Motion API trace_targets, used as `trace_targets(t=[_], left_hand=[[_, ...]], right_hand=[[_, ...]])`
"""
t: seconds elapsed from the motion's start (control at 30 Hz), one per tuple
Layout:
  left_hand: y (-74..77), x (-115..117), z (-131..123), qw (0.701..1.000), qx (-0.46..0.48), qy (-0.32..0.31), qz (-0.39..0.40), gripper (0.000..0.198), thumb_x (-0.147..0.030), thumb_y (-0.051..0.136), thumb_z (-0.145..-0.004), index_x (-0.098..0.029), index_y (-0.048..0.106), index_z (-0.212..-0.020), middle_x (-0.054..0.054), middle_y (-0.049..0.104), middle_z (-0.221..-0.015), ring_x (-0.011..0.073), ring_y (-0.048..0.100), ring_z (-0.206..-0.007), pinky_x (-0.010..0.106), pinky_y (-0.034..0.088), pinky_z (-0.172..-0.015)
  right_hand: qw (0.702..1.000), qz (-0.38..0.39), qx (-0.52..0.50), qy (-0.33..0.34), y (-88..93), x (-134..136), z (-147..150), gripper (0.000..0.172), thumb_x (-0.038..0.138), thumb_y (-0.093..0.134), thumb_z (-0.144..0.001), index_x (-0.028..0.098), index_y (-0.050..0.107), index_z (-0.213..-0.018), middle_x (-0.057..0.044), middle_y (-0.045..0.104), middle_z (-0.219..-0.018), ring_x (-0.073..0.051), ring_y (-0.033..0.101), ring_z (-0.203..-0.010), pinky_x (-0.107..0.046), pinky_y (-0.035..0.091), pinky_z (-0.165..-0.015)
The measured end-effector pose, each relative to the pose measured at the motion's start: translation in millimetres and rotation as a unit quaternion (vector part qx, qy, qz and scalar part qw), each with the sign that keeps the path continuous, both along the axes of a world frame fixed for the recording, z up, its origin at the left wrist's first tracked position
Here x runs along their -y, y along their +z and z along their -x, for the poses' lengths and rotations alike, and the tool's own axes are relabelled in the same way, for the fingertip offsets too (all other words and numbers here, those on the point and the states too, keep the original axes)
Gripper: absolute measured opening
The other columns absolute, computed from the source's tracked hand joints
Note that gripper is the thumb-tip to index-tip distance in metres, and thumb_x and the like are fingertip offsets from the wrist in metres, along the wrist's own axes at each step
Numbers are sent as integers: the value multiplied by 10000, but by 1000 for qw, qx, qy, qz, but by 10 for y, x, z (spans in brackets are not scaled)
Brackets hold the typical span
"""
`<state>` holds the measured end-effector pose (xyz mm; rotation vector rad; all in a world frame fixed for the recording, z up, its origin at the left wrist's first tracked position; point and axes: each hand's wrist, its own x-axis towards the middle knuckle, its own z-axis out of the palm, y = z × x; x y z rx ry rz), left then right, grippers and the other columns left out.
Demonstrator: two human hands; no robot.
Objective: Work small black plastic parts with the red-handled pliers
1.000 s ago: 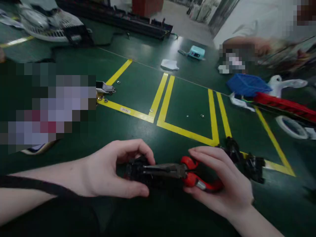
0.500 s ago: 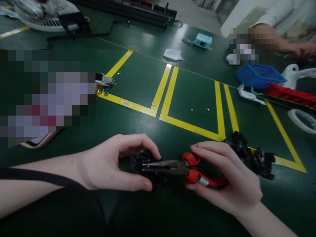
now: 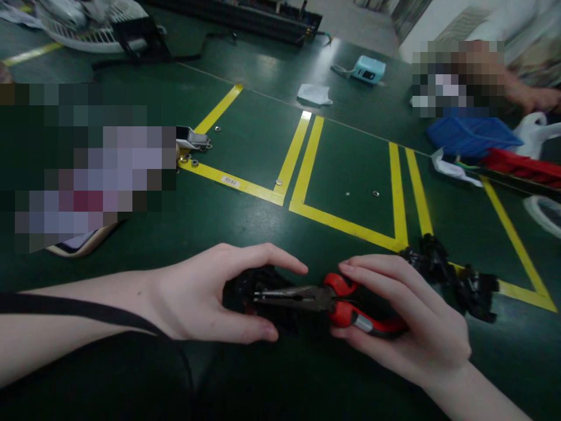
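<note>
My right hand (image 3: 403,304) grips needle-nose pliers (image 3: 307,297) with red handles, and their long jaws point left. The jaws reach over a dark black part (image 3: 263,279) whose exact kind I cannot make out. Around that part curls my left hand (image 3: 205,292), its thumb along the near side and its index finger stretched out over the far side. Its other fingers are hidden. Whether the jaw tips pinch anything is too dark to tell. More black parts (image 3: 475,289) lie on the table just beyond my right hand.
Yellow tape lines (image 3: 346,225) mark the green table. Small metal rings (image 3: 279,182) lie scattered there, several beside a metal-ended object (image 3: 195,139). A phone (image 3: 83,242) is at left. A blue bin (image 3: 473,134), red strip (image 3: 521,166) and tape roll (image 3: 543,213) are right, near another person's arm.
My left index finger has straightened and lifted off the black part's far side. The pliers keep nearly the same place. The whole view has shifted slightly.
</note>
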<state>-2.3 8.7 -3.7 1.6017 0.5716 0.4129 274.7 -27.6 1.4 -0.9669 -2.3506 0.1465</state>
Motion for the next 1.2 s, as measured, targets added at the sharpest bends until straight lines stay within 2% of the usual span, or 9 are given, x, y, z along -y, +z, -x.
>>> trace_targets(t=[0.2,0.5,0.8,1.2], left_hand=[[21,-10,-12,999,-2,-7,32,423,-212,778,-798,-191,586,-1174,-8,718,-988,118,687,-826,173,533,-720],[33,-34,2,995,3,-53,81,430,-154,769,-796,-204,574,-1176,-12,724,-993,106,693,-825,154,526,-699],[51,-37,10,994,8,-45,96,418,-177,773,-798,-196,575,-1165,9,708,-1018,134,687,-857,198,536,-720],[63,-28,4,993,6,-47,106,389,-194,766,-817,-189,562,-1148,11,702,-1023,125,673,-860,196,513,-715]], right_hand=[[1000,13,-18,3,-22,32,-21,371,346,706,-838,138,620,-1134,-124,691,-978,-238,696,-864,-363,612,-711],[1000,17,-18,9,-16,19,5,395,357,707,-841,135,610,-1154,-130,691,-994,-233,698,-871,-350,612,-691],[1000,25,0,10,33,17,-15,383,369,698,-852,193,602,-1179,-111,704,-973,-249,713,-845,-372,615,-641],[1000,6,0,29,17,-10,-27,386,350,692,-858,155,602,-1179,-127,692,-987,-237,703,-868,-365,622,-682]])
